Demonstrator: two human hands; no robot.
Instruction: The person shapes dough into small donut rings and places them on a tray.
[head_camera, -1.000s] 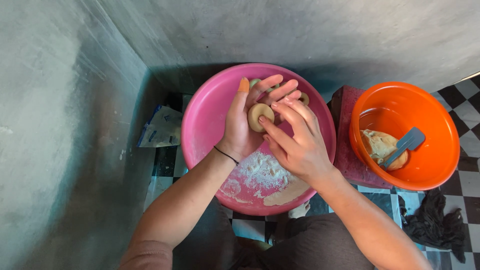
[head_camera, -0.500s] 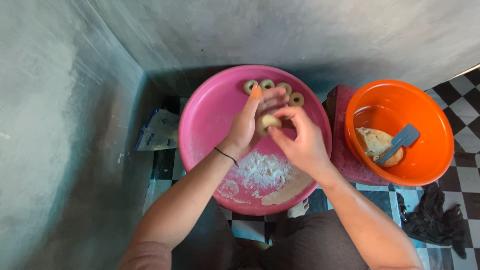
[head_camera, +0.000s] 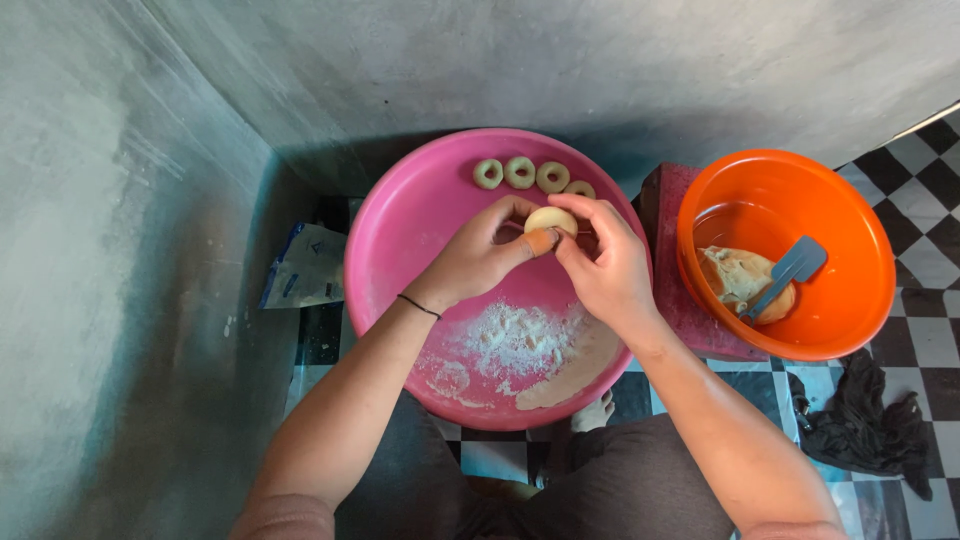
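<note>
A: Hands?

B: Both over the pink basin (head_camera: 390, 250). Left hand (head_camera: 480, 255) curled, thumb and fingertips pinching a small pale dough piece (head_camera: 551, 219). Right hand (head_camera: 605, 265) pressed against the same piece from the other side. Both grips narrow, closed on the dough together.

A: Position of the dough piece?

B: Held just above the basin's middle, clear of the bottom, between the two sets of fingertips. Below a row of dough rings (head_camera: 519, 172) lined along the far wall of the basin.

A: Number of rings?

B: Four visible, side by side, the last one partly hidden behind the right hand's fingers.

A: Rest of the basin?

B: Loose flour (head_camera: 515, 340) scattered near the close rim, with a smear of flattened dough (head_camera: 570, 375) beside it, touching the wall.

A: Around the basin?

B: Orange bowl (head_camera: 800, 320) to the right, holding a lump of dough (head_camera: 735, 278) with a grey spatula (head_camera: 790, 268) leaning on it. Red block (head_camera: 680, 290) between bowl and basin. Crumpled packet (head_camera: 305, 265) on the left, by the grey wall. Dark cloth (head_camera: 865, 420) on the chequered floor (head_camera: 925, 210), lower right.

A: Wrist?

B: Thin black band (head_camera: 418, 306) on the left one.
</note>
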